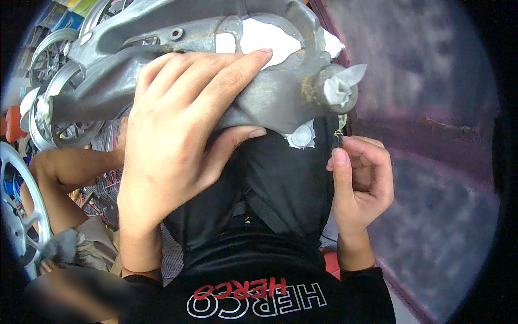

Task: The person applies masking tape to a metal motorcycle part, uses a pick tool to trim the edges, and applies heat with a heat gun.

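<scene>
A grey cast-metal motorcycle part (pixel 275 93), which looks like a swingarm, lies across my lap. My left hand (pixel 174 105) grips its near arm, fingers over the top and thumb underneath. White masking (pixel 269 40) covers an opening beside my index fingertip. Crumpled masking (pixel 338 91) plugs the round end at the right, with a loose flap sticking out. Below the arm, a further masked disc (pixel 301 135) shows. My right hand (pixel 360 178) is apart from the part, pinching a small, thin dark item (pixel 337 139) between thumb and fingers; its exact kind is unclear.
Several silver wheels (pixel 52 52) stand at the left, with a larger spoked wheel (pixel 30 227) nearer. Another person's bent leg (pixel 77 166) is close on my left. Scattered tools (pixel 111 139) lie on the floor. A worn, purplish panel (pixel 429 162) runs along my right.
</scene>
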{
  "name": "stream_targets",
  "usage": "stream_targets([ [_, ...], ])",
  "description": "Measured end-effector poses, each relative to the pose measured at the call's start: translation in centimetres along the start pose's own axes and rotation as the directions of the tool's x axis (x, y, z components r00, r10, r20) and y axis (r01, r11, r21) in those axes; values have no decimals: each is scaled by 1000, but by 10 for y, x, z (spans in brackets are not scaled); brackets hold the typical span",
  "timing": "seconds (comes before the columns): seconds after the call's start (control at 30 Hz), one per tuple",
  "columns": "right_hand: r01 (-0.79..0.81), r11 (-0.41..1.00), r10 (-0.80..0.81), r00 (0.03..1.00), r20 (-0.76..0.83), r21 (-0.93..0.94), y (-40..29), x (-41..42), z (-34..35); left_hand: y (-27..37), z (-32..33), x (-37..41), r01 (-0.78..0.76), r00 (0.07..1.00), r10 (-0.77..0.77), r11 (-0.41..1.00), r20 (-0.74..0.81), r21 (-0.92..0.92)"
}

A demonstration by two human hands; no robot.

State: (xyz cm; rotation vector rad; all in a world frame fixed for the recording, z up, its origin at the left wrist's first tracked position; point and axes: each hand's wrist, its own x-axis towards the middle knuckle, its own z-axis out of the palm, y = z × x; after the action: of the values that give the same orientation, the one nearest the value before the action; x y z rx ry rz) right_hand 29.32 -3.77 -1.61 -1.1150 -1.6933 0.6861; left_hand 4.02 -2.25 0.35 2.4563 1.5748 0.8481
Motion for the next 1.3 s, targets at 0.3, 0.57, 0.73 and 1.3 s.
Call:
stream_targets([
  [0.3,-89,996,89,996,2,-9,-8,0,29,-3,8,8,11,999,-10,1000,-46,26],
  [0.57,-329,926,352,930,-110,186,0,-2,24,-1,8,1,35,999,-33,998,-29,58],
  [0.73,-396,864,440,894,-87,310,10,-6,13,5,10,-2,56,998,-54,997,-37,52],
  [1.3,29,995,-35,998,-52,-100,5,-24,43,12,19,-6,68,996,-63,994,-66,88],
])
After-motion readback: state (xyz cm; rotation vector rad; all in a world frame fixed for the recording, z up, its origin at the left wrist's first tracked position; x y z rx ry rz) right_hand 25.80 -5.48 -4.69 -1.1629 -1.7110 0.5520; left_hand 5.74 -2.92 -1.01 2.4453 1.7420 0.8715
